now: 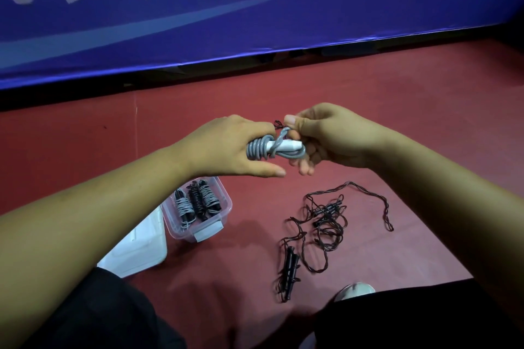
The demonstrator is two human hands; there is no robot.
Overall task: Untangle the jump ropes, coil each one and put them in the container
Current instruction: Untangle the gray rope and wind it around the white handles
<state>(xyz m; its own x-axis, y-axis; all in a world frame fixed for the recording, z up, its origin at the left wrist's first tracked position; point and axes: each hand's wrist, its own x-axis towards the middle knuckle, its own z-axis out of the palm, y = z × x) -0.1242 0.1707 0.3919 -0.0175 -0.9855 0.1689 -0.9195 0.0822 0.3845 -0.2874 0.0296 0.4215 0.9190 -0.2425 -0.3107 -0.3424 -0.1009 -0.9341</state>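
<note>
Centrally, above the floor (425,99), the left hand (224,147) grips a grey rope (259,150), fingers curled over the tight turns, thumb stretched out straight below them. Rope is wound around a white handle (286,146); the handle's end sticks out to the right of the coil. Right hand (329,139) meets it there: thumb and forefinger pinch a loop of the grey rope just above the handle tip, remaining fingers curled loosely beneath it. Hands nearly touching. A small dark frayed bit shows between them at the top; cannot tell what it is. Below the left hand, on the floor, a clear container (228,204) stands uncovered, with three coiled ropes (198,201) lying side by side in it: two wound in grey, one black between them. White lid (136,252) lies flat just beside the container, on its left. Well apart to the right, black ropes (330,211) sprawl in a loose tangle on the floor, with a pair of black handles (289,266) at the near end. Pale shoe (354,290) near those handles, dark trouser legs at the bottom edge. Blue banner (255,22) with white lettering runs along the back.
</note>
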